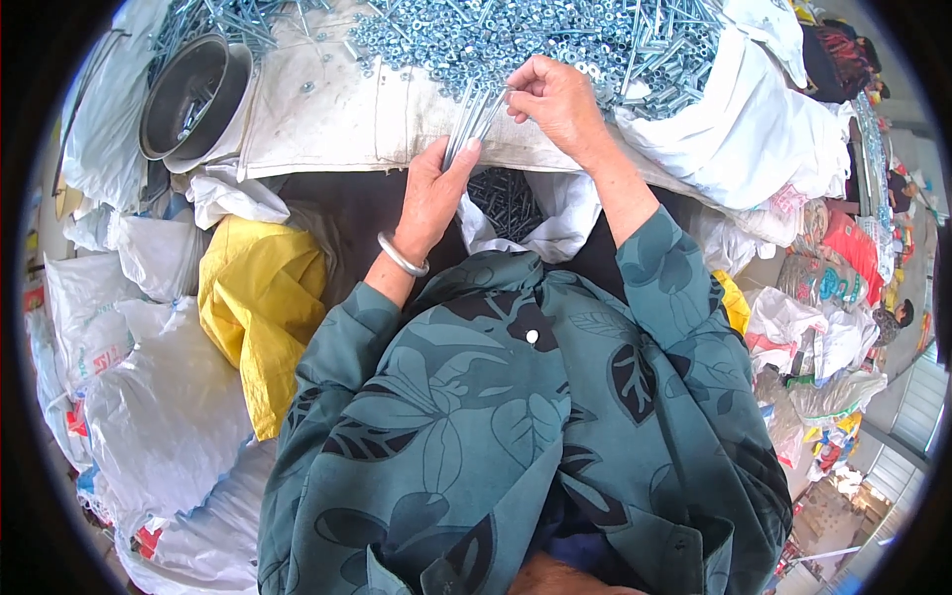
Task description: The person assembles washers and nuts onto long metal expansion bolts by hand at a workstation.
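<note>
Head view: left hand (428,198) grips bundle of long bolts (474,117); right hand (557,99) pinches bundle's top.

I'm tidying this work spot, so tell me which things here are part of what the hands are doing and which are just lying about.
In use:
- bundle of long bolts, held by the left hand
- right hand, fingers at the bundle's top
- pile of nuts and bolts
- white cloth under the pile

Lying about:
- metal bowl
- yellow sack
- white sacks
- open bag of dark screws
</note>
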`<state>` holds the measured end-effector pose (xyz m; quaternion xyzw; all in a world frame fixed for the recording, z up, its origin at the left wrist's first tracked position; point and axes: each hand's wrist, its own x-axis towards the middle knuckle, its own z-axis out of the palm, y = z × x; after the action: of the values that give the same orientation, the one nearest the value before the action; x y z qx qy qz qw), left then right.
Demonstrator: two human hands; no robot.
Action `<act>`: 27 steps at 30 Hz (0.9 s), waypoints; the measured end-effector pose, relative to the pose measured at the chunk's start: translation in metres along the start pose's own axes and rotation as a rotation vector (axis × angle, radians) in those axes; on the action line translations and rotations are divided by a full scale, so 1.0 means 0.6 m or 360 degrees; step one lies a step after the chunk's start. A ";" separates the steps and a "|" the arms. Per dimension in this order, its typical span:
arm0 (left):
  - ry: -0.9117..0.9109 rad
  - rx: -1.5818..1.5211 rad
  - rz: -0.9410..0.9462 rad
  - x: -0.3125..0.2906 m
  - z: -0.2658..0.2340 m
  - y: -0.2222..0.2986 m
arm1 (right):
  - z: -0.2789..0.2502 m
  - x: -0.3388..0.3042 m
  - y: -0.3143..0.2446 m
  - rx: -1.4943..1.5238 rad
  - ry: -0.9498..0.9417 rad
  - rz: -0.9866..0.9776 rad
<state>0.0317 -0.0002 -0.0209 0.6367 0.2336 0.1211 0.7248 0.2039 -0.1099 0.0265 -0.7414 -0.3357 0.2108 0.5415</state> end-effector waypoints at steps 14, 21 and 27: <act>0.0057 -0.0071 0.0005 0.014 0.008 0.003 | 0.009 -0.013 -0.014 -0.0874 0.0029 -0.0935; -0.0021 -0.0131 0.0078 0.009 0.006 0.003 | -0.016 -0.003 -0.006 -0.0141 0.0158 -0.0286; -0.0033 -0.0020 0.0117 0.010 0.010 0.003 | -0.020 0.002 0.014 0.1190 0.0044 0.0169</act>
<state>0.0401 -0.0023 -0.0196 0.6415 0.2017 0.1425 0.7263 0.2149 -0.1183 0.0227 -0.5116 -0.1892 0.3365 0.7676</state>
